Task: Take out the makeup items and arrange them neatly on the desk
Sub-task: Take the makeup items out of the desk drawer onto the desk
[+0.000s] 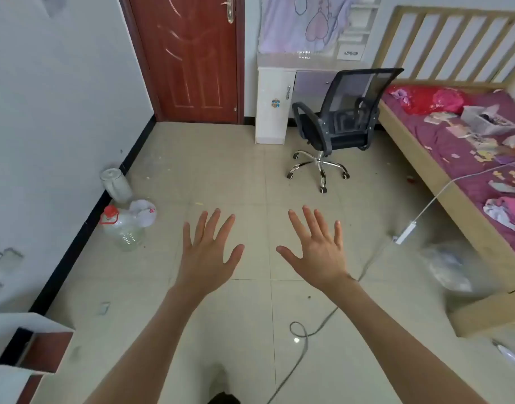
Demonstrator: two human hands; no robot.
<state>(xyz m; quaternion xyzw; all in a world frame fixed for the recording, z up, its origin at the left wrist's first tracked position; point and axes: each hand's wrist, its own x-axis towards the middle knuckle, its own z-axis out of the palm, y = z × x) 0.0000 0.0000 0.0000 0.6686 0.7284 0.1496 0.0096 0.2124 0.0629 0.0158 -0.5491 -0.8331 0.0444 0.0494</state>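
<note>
- Head view: both arms reach fwd over the tiled floor (221, 158), palms down. Left hand (205, 255) has its grip spread wide, fingers straight, nothing in it. Right hand (319, 252) same: fingers splayed, empty.
- Landmark = the black office chair (338, 118). Hands are well short of it, on the camera side, w/ bare tiles between.
- Bench (294, 68): white, directly behind the chair, against the far wall, beside the red door (189, 56). Top looks pale and glossy; no makeup laid out on it that I can make out, though it's far off and partly glare.
- Makeup items: can't pick them out for certain. Best candidate is the clear plastic box (486, 121) on the bed (454, 153), right of the chair; dark small bits inside, too small to ID. Loose paper scraps + pink/red bags lie around it on the purple sheet.
- Progress, as a judgement: basically at the start. Nothing taken out, nothing held, nothing arranged. Everything is left: get to the container, lift items out, carry to the bench, line them up.
- Other stuff rel. to the chair: clear bottle w/ red cap (119, 225) and a white bin (116, 185) far left of it by the wall; white power strip (405, 233) + cable on the floor to the near right, by the bed frame. Cable could be a trip risk on the way.
</note>
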